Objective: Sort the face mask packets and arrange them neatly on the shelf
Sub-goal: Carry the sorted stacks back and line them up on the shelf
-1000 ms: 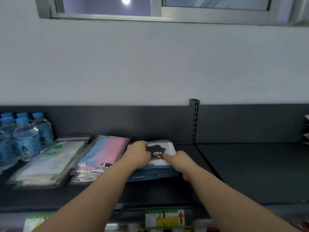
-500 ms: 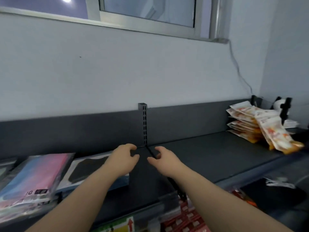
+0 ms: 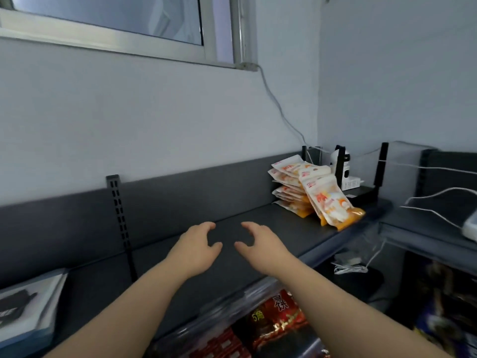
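A pile of orange-and-white face mask packets (image 3: 309, 189) sits at the far right end of the dark shelf (image 3: 258, 218), with one packet leaning at the front. A white and blue packet with a black mask (image 3: 25, 306) lies at the left edge of the view. My left hand (image 3: 198, 246) and my right hand (image 3: 260, 244) hover side by side over the bare middle of the shelf, fingers spread and curled, holding nothing. Both are well left of the orange pile.
A slotted shelf upright (image 3: 118, 215) stands against the back panel. A small white camera (image 3: 343, 171) and white cables (image 3: 426, 200) crowd the right corner. Red snack packs (image 3: 276, 321) fill the lower shelf. A window (image 3: 116, 19) is above.
My hands let go of the black mask packet on the left and moved right along the shelf. The view swung right, bringing the orange packet pile closer.
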